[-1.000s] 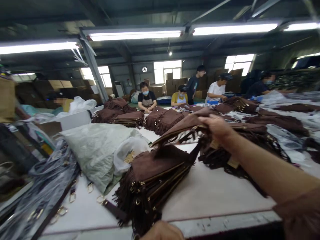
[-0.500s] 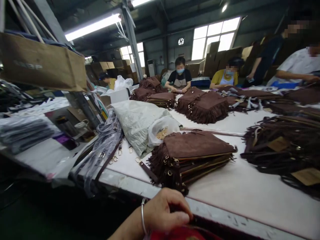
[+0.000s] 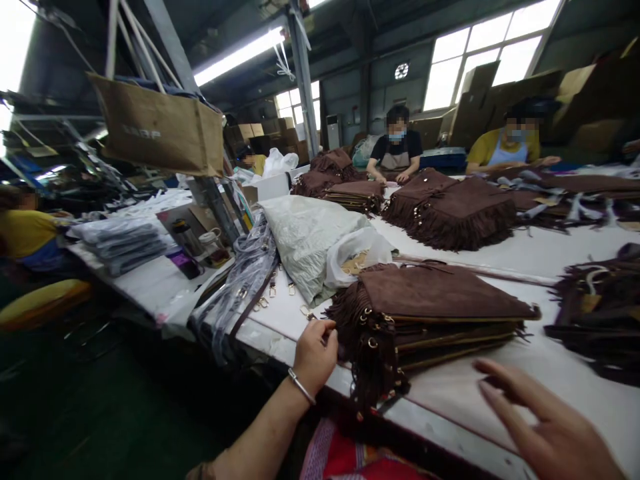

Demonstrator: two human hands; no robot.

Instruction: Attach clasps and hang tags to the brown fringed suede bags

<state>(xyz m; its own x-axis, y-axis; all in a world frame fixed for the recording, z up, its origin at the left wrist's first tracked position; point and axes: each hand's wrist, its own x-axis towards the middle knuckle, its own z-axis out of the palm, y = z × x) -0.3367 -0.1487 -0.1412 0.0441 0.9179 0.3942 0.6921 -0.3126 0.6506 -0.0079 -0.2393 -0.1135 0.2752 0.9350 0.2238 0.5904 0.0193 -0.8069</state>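
My left hand (image 3: 316, 357), with a silver bangle at the wrist, is at the table's near edge. Its fingers are curled around a short dark brown strap, mostly hidden under them; the strap's gold clasp (image 3: 306, 311) shows just beyond. Right beside that hand lies a stack of brown suede bags (image 3: 440, 293) with fringes and gold rings facing left. Low on the right, my right hand (image 3: 550, 420) hovers over the pale tabletop, fingers apart and holding nothing. More straps in clear plastic (image 3: 240, 287) lie to the left, several gold clasps near them.
Behind the stack are a grey-green plastic sack (image 3: 310, 240) and a white bag (image 3: 357, 257) of tan pieces. More fringed bags (image 3: 455, 207) are piled farther back, others (image 3: 600, 313) at right. Two masked co-workers sit across the table. A tan tote (image 3: 160, 130) hangs at upper left.
My left hand has moved from the table edge forward to the strap and closed on it. My right hand has come into view at lower right. The view has swung left.
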